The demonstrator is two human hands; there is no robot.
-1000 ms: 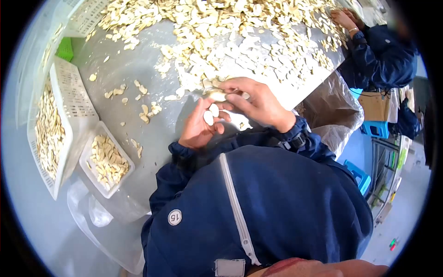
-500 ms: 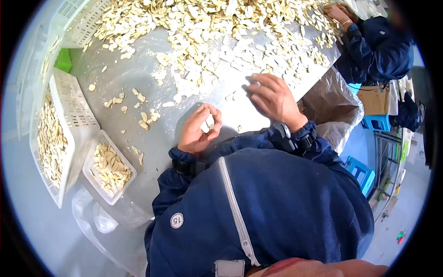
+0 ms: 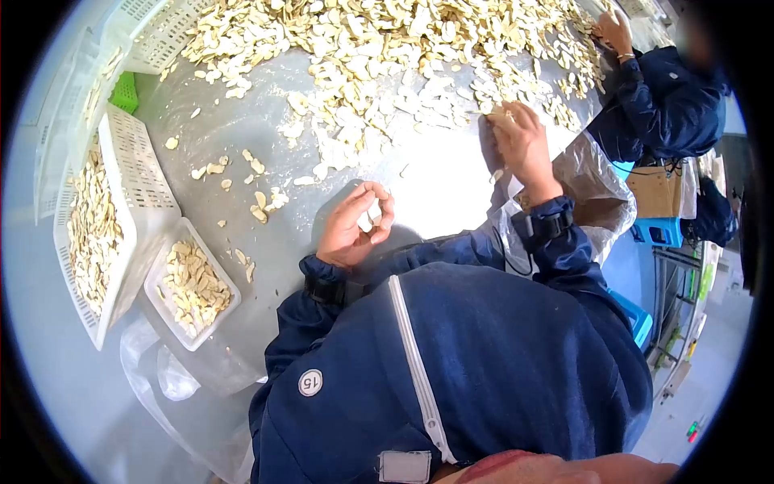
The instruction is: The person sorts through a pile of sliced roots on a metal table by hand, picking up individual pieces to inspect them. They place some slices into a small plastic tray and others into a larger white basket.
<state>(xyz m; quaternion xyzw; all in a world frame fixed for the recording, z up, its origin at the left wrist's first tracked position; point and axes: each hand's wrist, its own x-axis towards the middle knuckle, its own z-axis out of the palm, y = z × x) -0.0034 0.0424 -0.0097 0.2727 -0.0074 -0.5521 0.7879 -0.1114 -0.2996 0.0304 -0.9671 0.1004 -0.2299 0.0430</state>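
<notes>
My left hand (image 3: 356, 226) is curled, thumb toward fingers, around pale slices (image 3: 372, 214) partly hidden in its grasp, above the metal table near my jacket. My right hand (image 3: 522, 145) reaches to the near right edge of the large pile of pale slices (image 3: 387, 40). Its fingers are bent over the slices; whether anything is between them is hidden. A few scattered slices (image 3: 256, 164) lie on the metal table (image 3: 218, 129) to the left.
At the left stand a white perforated basket (image 3: 145, 173) and a small white tray (image 3: 234, 300), both holding slices. A green basket (image 3: 124, 92) is behind. A clear plastic bag (image 3: 601, 189) hangs at the right table edge, near a co-worker's sleeve (image 3: 633, 97) and blue stool (image 3: 661, 232).
My right hand has moved right and away from me, to the pile's edge, and its fingers have bent. My left hand remains curled, nearly in place. The co-worker's hand has shifted right.
</notes>
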